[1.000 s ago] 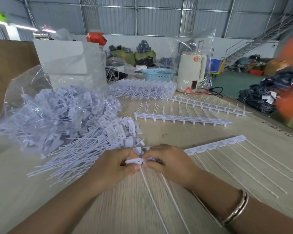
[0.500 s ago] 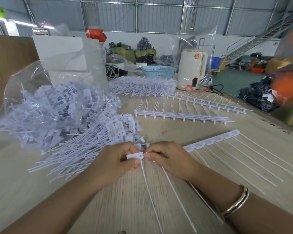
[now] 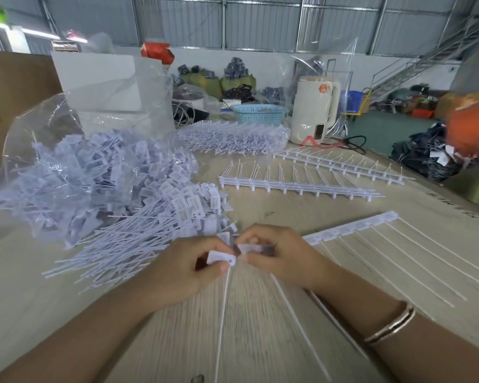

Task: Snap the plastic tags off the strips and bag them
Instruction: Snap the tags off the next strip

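Item: two bare hands at a wooden table (image 3: 260, 341). One detached tag (image 3: 221, 257) is pinched between thumb and fingers of the left hand (image 3: 183, 275); its white tail is seen hanging toward the viewer. The end of one strip (image 3: 351, 230) is gripped by the curled fingers of the right hand (image 3: 282, 258), just beside the tag; whether the two pieces are touching cannot be told. The strip is laid out to the right of that hand, with about seven tails counted fanning across the table. One bracelet (image 3: 390, 324) is worn on the right wrist.

One clear bag (image 3: 75, 161), open toward the hands, is placed at the left, with loose tags (image 3: 138, 239), too many to count, spilled from its mouth. Two rows of strips (image 3: 296, 186) lie beyond the hands, and one further stack (image 3: 233, 138) behind them. One blue basket (image 3: 257, 114) and one cream appliance (image 3: 314, 114) are set at the far edge.
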`<state>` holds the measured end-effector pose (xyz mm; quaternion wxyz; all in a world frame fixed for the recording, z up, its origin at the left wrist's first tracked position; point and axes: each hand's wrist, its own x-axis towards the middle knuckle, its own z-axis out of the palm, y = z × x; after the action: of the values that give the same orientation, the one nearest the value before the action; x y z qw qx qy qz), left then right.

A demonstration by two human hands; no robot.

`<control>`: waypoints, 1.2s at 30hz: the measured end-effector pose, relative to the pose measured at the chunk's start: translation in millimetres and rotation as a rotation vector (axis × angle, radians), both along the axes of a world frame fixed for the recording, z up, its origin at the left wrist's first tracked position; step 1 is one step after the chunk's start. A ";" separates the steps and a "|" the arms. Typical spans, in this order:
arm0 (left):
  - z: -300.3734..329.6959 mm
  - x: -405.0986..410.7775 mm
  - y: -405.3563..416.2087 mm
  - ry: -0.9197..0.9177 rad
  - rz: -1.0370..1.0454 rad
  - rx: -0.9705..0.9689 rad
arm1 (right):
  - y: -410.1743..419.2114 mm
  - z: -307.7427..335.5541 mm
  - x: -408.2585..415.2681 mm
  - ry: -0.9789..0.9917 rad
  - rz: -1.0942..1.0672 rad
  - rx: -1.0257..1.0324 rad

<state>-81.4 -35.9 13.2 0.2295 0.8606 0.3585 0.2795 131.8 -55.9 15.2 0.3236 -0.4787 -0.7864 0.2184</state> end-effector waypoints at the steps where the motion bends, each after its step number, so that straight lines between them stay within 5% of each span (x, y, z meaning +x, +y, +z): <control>1: -1.6 3.6 -1.3 0.037 -0.011 0.110 | -0.6 -1.9 -5.1 -0.044 0.002 0.017; 11: 9.2 8.5 -6.0 0.233 0.183 0.550 | -3.9 3.8 -15.6 -0.209 -0.174 0.243; 18: 7.0 20.2 -13.3 0.083 0.146 0.359 | -8.5 0.7 -27.6 -0.321 -0.173 0.396; 21: 2.7 19.3 -6.9 0.017 0.166 0.319 | -7.5 5.0 -22.1 -0.263 -0.106 0.311; 36: -7.5 10.5 5.7 0.056 0.136 0.201 | 2.4 3.2 -12.7 -0.263 -0.078 0.238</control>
<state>-70.9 -30.2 5.7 0.1125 0.8604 0.3924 0.3050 119.1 -53.5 18.4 0.2805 -0.4914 -0.8232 0.0467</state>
